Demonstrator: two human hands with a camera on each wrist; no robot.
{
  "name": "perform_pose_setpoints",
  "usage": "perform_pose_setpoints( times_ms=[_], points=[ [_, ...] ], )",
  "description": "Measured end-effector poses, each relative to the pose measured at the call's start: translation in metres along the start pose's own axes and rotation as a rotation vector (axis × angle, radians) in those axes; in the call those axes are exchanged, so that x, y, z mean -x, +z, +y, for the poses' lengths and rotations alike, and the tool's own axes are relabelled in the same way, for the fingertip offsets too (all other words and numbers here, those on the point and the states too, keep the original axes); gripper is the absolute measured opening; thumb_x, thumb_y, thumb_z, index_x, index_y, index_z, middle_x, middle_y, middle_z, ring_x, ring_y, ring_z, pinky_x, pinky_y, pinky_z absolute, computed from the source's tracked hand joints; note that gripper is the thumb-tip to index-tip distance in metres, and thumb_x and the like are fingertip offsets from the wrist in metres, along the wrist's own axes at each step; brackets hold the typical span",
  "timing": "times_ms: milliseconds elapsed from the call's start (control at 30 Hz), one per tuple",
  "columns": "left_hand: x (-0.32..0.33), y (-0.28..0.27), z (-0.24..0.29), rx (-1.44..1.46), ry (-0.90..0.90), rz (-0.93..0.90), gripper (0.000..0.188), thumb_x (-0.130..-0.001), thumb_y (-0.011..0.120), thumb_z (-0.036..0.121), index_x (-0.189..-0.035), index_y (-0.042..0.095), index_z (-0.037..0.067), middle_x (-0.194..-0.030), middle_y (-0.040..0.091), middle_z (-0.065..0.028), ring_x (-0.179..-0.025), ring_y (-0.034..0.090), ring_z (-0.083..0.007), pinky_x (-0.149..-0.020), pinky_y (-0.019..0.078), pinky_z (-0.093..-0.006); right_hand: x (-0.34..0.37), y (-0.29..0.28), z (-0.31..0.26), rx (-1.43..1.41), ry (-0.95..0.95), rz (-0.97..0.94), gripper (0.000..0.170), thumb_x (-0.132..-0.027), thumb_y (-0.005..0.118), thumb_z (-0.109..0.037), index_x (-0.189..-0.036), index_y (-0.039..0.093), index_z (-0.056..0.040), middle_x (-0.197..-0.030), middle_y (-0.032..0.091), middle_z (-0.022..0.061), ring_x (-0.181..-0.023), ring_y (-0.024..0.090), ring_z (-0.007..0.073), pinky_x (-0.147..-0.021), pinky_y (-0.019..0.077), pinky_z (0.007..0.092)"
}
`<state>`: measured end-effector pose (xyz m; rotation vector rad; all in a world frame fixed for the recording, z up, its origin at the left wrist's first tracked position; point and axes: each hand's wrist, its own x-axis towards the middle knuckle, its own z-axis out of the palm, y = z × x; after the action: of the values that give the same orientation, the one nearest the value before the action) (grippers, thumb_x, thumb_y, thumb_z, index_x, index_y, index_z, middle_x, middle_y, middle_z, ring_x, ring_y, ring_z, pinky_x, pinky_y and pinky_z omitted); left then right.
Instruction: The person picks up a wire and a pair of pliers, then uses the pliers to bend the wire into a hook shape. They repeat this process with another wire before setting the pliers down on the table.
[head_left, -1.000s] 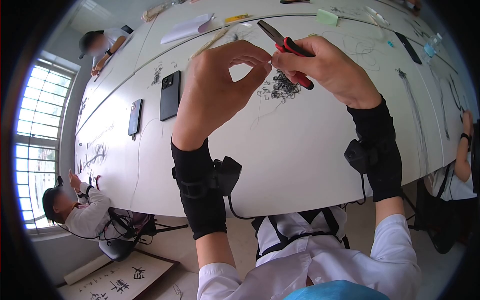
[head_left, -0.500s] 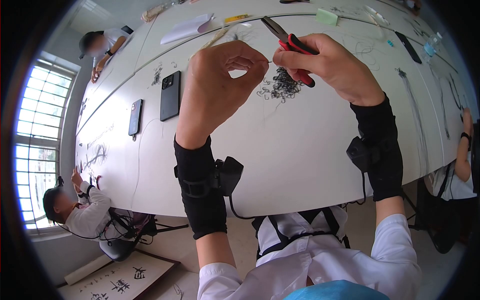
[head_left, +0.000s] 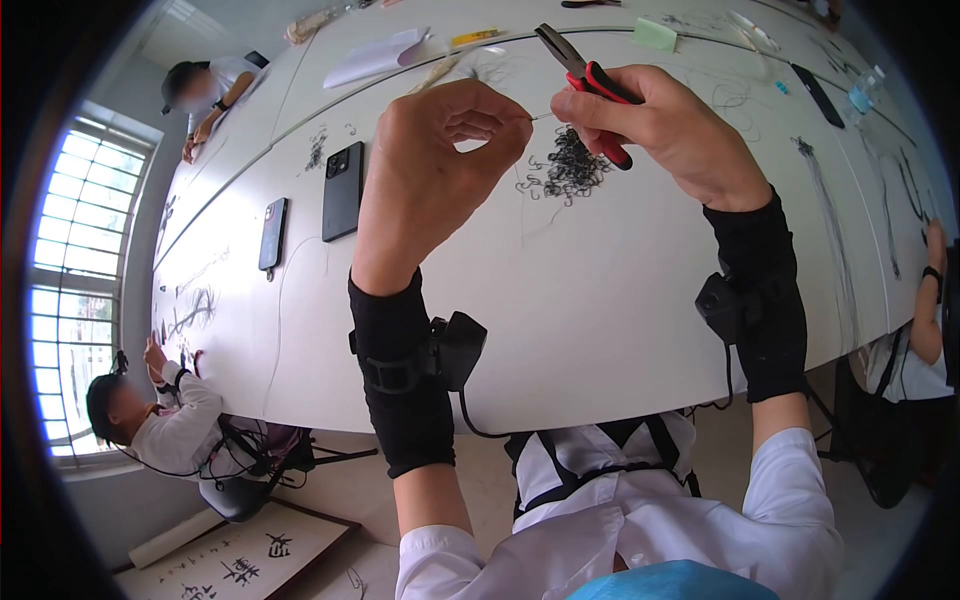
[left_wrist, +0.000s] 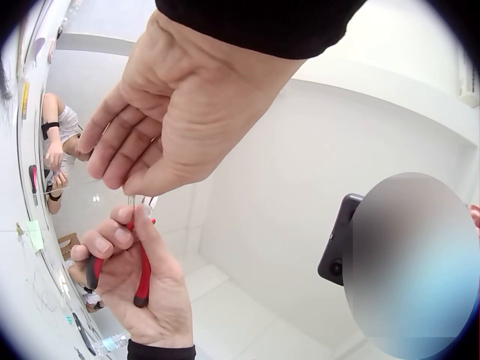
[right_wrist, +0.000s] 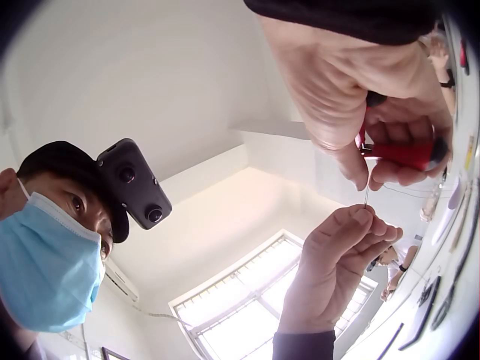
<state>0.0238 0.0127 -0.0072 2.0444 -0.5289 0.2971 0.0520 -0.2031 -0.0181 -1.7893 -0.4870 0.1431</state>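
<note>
In the head view my left hand (head_left: 430, 180) pinches one end of a thin thread-like strand (head_left: 541, 117) between thumb and forefinger. My right hand (head_left: 670, 130) pinches the strand's other side with thumb and fingertip. That same hand also holds red-and-black pliers (head_left: 612, 84) in its palm, with their metal nose pointing up and away to the left. From the right wrist view, the strand (right_wrist: 367, 196) spans the short gap between the two hands' fingertips. Beneath the hands, a pile of small dark hooks (head_left: 570, 172) lies on the white table (head_left: 600, 300).
Left of my left hand lie a black phone (head_left: 343, 190) and a second phone (head_left: 272, 236). Farther back are paper (head_left: 375, 58), a yellow tool (head_left: 474, 37) and a green note (head_left: 654, 36). A bundle of long strands (head_left: 825, 220) and a bottle (head_left: 862, 95) are at right.
My hands have drawn slightly apart, so more of the thin strand shows between them. The pliers have shifted a little to the right with my right hand.
</note>
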Motion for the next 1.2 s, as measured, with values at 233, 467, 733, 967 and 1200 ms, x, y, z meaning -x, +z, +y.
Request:
perform_pose_setpoints(
  times_ms=[233, 467, 733, 967, 1200],
  points=[
    [-0.001, 0.000, -0.004, 0.080, -0.035, 0.023, 0.015, -0.083, 0.072, 0.009, -0.090, 0.071, -0.005, -0.084, 0.074, -0.0101, -0.080, 0.072, -0.0168, -0.084, 0.0559, -0.0291, -0.003, -0.005, 0.006, 0.007, -0.003, -0.061, 0.037, -0.090, 0.072, -0.039, -0.086, 0.066, -0.0031, -0.068, 0.055, 0.0010, -0.065, 0.054, 0.0105, -0.064, 0.0415, 0.0241],
    [0.000, -0.003, 0.003, 0.194, -0.122, -0.004, 0.015, -0.083, 0.072, 0.008, -0.090, 0.071, -0.005, -0.085, 0.074, -0.0096, -0.080, 0.071, -0.0143, -0.080, 0.0552, -0.0260, -0.003, -0.005, 0.005, -0.079, -0.023, -0.085, 0.034, -0.094, 0.068, -0.038, -0.091, 0.065, -0.0039, -0.074, 0.056, 0.0005, -0.070, 0.054, 0.0105, -0.068, 0.0437, 0.0259],
    [-0.001, -0.002, 0.006, 0.332, -0.076, 0.075, 0.011, -0.083, 0.071, 0.004, -0.090, 0.070, -0.005, -0.083, 0.073, -0.0093, -0.079, 0.070, -0.0139, -0.077, 0.0554, -0.0260, -0.003, 0.015, 0.004, -0.137, -0.072, 0.009, 0.036, -0.090, 0.070, -0.039, -0.084, 0.067, -0.0037, -0.069, 0.057, 0.0005, -0.064, 0.053, 0.0096, -0.063, 0.0402, 0.0239],
    [-0.002, 0.009, 0.002, 0.083, 0.030, 0.220, 0.007, -0.080, 0.071, 0.002, -0.084, 0.070, -0.003, -0.077, 0.072, -0.0078, -0.075, 0.070, -0.0138, -0.077, 0.0559, -0.0259, 0.005, 0.023, -0.008, 0.253, -0.226, 0.138, 0.034, -0.097, 0.064, -0.038, -0.098, 0.066, -0.0038, -0.071, 0.053, -0.0010, -0.067, 0.047, 0.0091, -0.065, 0.0380, 0.0235],
    [-0.001, 0.015, 0.002, -0.017, 0.127, 0.093, 0.007, -0.077, 0.072, 0.001, -0.083, 0.071, -0.002, -0.076, 0.072, -0.0077, -0.074, 0.071, -0.0138, -0.078, 0.0564, -0.0264, -0.003, 0.005, 0.003, 0.378, -0.357, 0.143, 0.035, -0.099, 0.062, -0.039, -0.095, 0.064, -0.0042, -0.070, 0.050, -0.0012, -0.066, 0.046, 0.0088, -0.064, 0.0381, 0.0232]
  ],
)
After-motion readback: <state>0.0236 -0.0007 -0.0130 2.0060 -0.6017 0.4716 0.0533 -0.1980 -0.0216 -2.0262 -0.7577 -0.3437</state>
